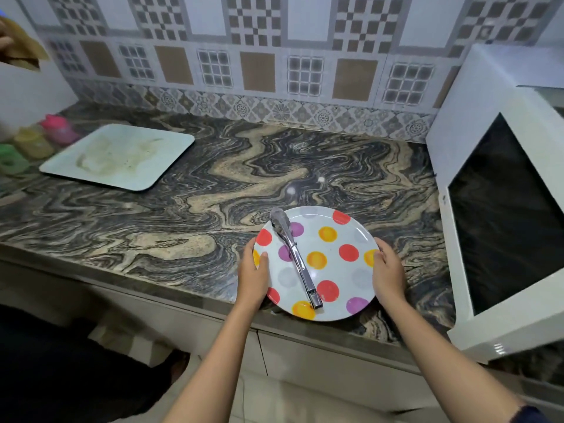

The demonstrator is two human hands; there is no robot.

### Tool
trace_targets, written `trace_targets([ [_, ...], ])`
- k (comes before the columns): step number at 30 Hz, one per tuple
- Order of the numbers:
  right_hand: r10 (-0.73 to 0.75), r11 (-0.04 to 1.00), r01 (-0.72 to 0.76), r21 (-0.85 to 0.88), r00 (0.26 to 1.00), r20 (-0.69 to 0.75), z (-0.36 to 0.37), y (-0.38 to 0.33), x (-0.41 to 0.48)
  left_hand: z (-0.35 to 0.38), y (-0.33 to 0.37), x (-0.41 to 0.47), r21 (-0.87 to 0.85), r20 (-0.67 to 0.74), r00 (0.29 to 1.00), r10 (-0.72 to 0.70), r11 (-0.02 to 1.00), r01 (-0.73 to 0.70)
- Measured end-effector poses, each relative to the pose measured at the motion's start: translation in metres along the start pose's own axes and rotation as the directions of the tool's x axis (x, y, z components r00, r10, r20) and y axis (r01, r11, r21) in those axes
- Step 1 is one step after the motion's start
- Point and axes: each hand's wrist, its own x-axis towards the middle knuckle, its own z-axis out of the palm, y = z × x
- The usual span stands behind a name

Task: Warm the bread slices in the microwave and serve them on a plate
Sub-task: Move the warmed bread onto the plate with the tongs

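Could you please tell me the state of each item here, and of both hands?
Polka-dot plate: at the counter's front edge, held on both sides, no bread.
Tongs: lying across the plate, arms together.
Microwave door: open.
Cutting board: flat, smeared.
Left hand: grips the plate's left rim.
Right hand: grips the plate's right rim.

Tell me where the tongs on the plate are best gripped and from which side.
Probably the straight handle of the tongs, near the hinge end, from above on the near side: they lie flat on the plate, scoop tips pointing away.
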Motion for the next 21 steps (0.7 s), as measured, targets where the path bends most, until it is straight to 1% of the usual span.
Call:
trace_targets([
  [4, 0.052, 0.982, -0.053, 0.182, 0.999, 0.01, 0.001, 0.002, -0.008, -0.002, -0.001, -0.004, -0.051, 0.001, 1.0, -0.026, 0.998, 0.026],
  [6, 0.071, 0.969, -0.074, 0.237, 0.997, 0.021, -0.001, 0.001, -0.015, -0.005, -0.001, -0.007, -0.076, 0.001, 0.999, -0.051, 0.996, 0.051],
  [9, 0.065, 0.961, -0.069, 0.269, 0.998, 0.024, -0.007, 0.0, -0.032, -0.012, 0.001, -0.02, -0.085, -0.017, 0.997, -0.071, 0.994, 0.069],
  [13, 0.048, 0.954, -0.05, 0.296, 0.999, 0.014, -0.016, -0.004, -0.063, -0.026, 0.008, -0.043, -0.092, -0.053, 0.997, -0.055, 0.994, 0.05],
  [17, 0.001, 0.955, -0.01, 0.295, 0.999, 0.032, -0.029, -0.009, -0.094, -0.042, 0.019, -0.081, -0.132, -0.101, 0.995, -0.023, 0.991, 0.009],
  [21, -0.026, 0.944, 0.006, 0.329, 0.998, 0.056, -0.056, -0.013, -0.132, -0.055, 0.029, -0.134, -0.143, -0.13, 0.99, 0.049, 0.987, -0.068],
])
